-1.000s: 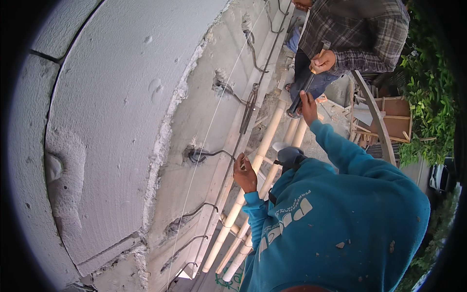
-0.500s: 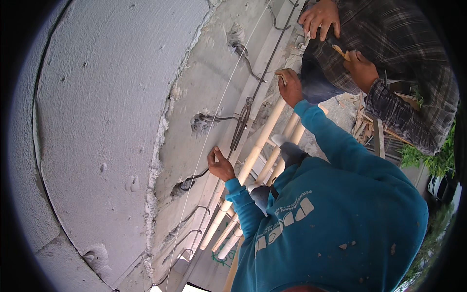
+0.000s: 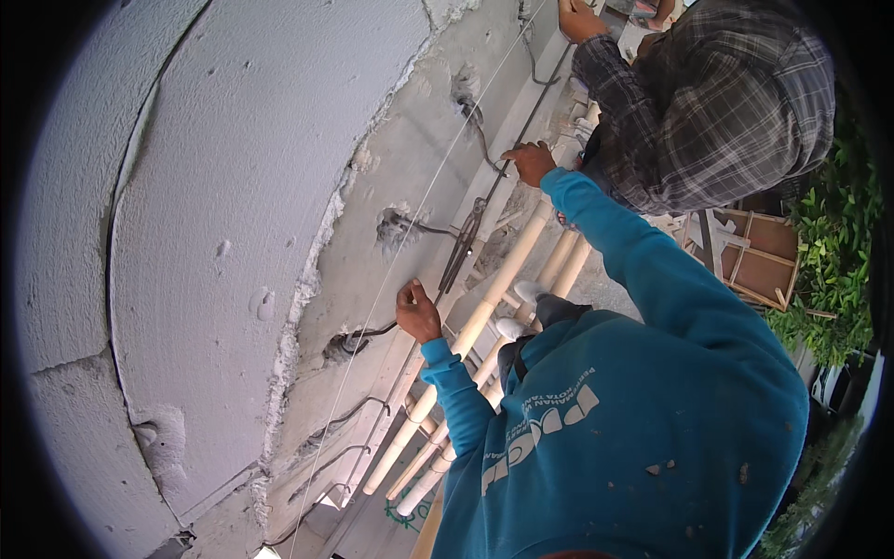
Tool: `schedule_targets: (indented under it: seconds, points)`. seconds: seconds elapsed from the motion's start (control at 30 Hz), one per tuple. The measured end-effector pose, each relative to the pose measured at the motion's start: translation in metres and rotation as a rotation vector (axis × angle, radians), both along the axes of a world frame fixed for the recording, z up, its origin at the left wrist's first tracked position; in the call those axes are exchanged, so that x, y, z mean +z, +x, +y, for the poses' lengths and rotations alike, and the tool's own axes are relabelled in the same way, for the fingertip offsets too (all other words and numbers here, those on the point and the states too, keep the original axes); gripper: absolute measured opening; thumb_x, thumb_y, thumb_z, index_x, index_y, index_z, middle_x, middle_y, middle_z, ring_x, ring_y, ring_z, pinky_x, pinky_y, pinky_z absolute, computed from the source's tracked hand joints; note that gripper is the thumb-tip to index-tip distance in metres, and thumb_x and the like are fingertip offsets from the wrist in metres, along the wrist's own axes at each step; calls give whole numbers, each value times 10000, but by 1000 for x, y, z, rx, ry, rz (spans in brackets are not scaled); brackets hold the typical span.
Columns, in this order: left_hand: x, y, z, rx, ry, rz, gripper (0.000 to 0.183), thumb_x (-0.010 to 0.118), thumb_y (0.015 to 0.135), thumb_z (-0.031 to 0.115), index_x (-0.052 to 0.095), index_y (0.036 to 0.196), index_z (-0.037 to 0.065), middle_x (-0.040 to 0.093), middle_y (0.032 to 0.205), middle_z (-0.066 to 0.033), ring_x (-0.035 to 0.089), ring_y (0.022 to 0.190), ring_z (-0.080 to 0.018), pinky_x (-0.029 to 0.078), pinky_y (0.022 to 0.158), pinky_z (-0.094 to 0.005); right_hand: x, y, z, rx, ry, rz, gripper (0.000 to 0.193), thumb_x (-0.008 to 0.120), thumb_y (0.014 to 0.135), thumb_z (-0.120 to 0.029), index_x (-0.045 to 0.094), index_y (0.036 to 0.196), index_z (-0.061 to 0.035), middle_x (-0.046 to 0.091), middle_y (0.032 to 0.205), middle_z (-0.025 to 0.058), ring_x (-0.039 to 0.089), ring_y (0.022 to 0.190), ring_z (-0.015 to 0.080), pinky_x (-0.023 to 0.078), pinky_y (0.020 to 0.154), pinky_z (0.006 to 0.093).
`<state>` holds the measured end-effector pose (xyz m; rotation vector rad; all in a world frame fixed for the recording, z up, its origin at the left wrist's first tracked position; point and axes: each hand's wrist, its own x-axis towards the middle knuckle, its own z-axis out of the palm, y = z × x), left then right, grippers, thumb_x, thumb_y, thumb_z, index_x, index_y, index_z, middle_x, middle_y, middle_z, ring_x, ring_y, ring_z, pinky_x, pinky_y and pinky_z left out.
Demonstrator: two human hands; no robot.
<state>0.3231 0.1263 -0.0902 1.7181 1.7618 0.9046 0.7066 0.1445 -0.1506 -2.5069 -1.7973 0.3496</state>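
My left hand (image 3: 419, 312) is raised beside the concrete beam, fingertips pinched together close to a taut white string (image 3: 410, 228). Whatever the pinch holds, if anything, is too small to make out. My right hand (image 3: 533, 164) is farther up, its index finger reaching to the long steel rebar (image 3: 526, 121) near the end of a bent bar (image 3: 486, 149). The other fingers are curled, and what they hold is hidden. Between my hands, dark pincers (image 3: 463, 244) lie along the rebar, handles toward me. Another bent bar (image 3: 372, 334) comes out of a chipped hole near my left hand.
Bamboo poles (image 3: 503, 270) run below my arms, with my shoes (image 3: 512, 328) showing beside them. A co-worker in a plaid shirt (image 3: 717, 121) bends close at upper right, one hand (image 3: 581, 20) by the beam. A lightweight block wall (image 3: 233, 186) rises at left; leafy plants (image 3: 833, 270) grow at right.
My right hand has moved left onto the rebar, index finger extended. The co-worker has leaned down, and one of their hands has moved up toward the beam. My left hand stays nearly in place.
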Motion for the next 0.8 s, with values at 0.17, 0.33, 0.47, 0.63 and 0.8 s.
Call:
schedule_targets:
  seconds: [0.17, 0.33, 0.47, 0.63, 0.8]
  points:
    - [43, 57, -12, -267, 43, -51, 206, 623, 882, 216, 691, 899, 22, 679, 833, -156, 643, 763, -321, 495, 734, -409, 6, 8, -4, 10, 41, 40, 480, 633, 755, -66, 663, 1165, -315, 630, 1039, 53, 577, 1056, 247, 424, 885, 447]
    - [25, 121, 5, -581, 188, 94, 245, 662, 832, 166, 679, 1047, 50, 657, 1039, -142, 572, 1009, -334, 407, 924, -438, 14, 0, -3, 50, 90, -46, 421, 626, 746, -56, 717, 1074, -303, 635, 1014, 53, 588, 1026, 244, 398, 887, 429]
    - [2, 176, 21, -633, 171, 217, 312, 672, 816, 157, 663, 1116, 70, 632, 1129, -121, 542, 1087, -310, 380, 966, -438, 23, 8, -3, 55, 64, -13, 424, 643, 735, -75, 712, 1087, -301, 637, 1018, 50, 594, 1014, 232, 375, 904, 439]
    - [-24, 231, 39, -642, 58, 363, 342, 675, 813, 162, 651, 1144, 83, 625, 1164, -106, 530, 1132, -296, 360, 988, -437, 20, 14, -12, 81, 145, 12, 393, 662, 724, -105, 717, 1067, -290, 640, 1030, 55, 593, 1030, 231, 371, 897, 460]
    - [-47, 261, 48, -611, -119, 365, 285, 675, 814, 180, 691, 1092, 119, 662, 1078, -131, 601, 1035, -324, 431, 925, -425, 18, 22, -16, 98, 152, 91, 363, 664, 718, -106, 723, 1041, -262, 643, 1028, 61, 597, 1029, 233, 377, 890, 462]
